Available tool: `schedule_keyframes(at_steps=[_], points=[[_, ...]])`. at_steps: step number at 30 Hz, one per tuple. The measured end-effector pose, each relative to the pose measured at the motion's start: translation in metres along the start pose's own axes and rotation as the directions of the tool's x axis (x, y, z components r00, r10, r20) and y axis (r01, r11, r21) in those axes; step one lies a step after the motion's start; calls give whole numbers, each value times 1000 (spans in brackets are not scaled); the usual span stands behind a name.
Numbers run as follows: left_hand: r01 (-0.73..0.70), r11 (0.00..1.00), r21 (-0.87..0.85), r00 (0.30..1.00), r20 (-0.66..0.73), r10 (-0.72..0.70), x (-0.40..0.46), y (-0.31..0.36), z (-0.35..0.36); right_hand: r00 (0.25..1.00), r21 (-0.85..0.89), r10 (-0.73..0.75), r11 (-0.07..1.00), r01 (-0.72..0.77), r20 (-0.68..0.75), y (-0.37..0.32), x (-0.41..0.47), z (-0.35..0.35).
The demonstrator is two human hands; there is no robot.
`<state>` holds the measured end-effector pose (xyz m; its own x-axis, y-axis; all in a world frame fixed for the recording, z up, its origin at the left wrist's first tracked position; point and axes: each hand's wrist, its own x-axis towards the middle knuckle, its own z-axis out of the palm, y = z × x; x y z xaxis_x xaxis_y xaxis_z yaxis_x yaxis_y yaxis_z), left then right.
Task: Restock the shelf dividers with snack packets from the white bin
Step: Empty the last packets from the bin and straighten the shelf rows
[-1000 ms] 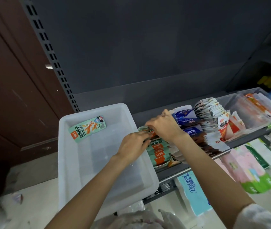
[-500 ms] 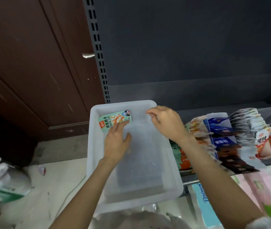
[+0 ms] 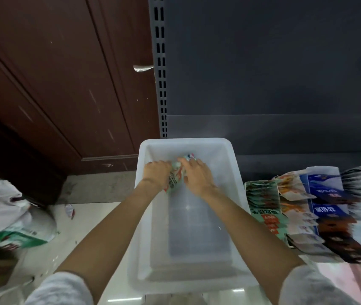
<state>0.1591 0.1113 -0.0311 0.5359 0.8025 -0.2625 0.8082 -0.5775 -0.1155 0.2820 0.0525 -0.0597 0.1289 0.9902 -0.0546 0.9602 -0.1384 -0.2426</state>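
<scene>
We note the last snack packet [image 3: 178, 172] at the far end of the white bin [image 3: 236, 194], crumpled between both hands. Left hand [image 3: 156, 172] has its grip curled round the packet's left side; right hand [image 3: 197, 176] lies on its right side, fingers hiding their hold, so we cannot tell its grip. We judge the packet light, soft, slick film; best taken by its flat edges. Shelf rows [image 3: 307, 208] sit just right of the bin.

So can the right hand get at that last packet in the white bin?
Probably yes: the right hand already rests on the packet at the white bin's far end, with the left hand gripping it too; nothing blocks it.
</scene>
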Motion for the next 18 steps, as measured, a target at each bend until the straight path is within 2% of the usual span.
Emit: schedule_keyframes(at_steps=[2,4,6,8,9,11,12,13,14,15,16,18], points=[[-117,993,-25,992,36,117,-19,6,2,992,-90,-65,994,55,-109,1,-22,1],[-163,977,-140,985,29,168,-42,14,9,980,-129,-155,982,139,-126,2,-47,1],[-185,936,-300,982,-20,188,-61,21,15,976,-102,-214,973,209,-44,1,-72,-4],[-179,825,-536,982,-155,112,-80,24,16,991,26,-127,992,126,51,2,-94,-18],[-173,716,-677,975,-222,26,-89,25,12,997,139,-71,988,69,10,5,-102,-28],[-199,376,-905,958,-260,-118,-101,30,-3,988,433,96,901,-33,-125,12,-117,-49],[-209,200,-957,964,-237,-123,-103,36,-13,968,619,187,784,-45,-167,15,-124,-62],[-214,69,-974,972,-219,-84,-103,43,-22,949,791,267,611,-33,-167,19,-130,-75],[-227,14,-974,974,-227,-22,-100,51,-32,937,900,318,435,-11,-142,22,-137,-88],[-264,27,-964,964,-263,40,-96,60,-41,932,949,340,316,9,-122,26,-142,-99],[-330,72,-941,943,-324,82,-90,70,-50,927,963,354,268,28,-126,32,-147,-110],[-498,191,-846,867,-486,110,-75,89,-67,898,948,393,311,73,-198,49,-154,-127]])
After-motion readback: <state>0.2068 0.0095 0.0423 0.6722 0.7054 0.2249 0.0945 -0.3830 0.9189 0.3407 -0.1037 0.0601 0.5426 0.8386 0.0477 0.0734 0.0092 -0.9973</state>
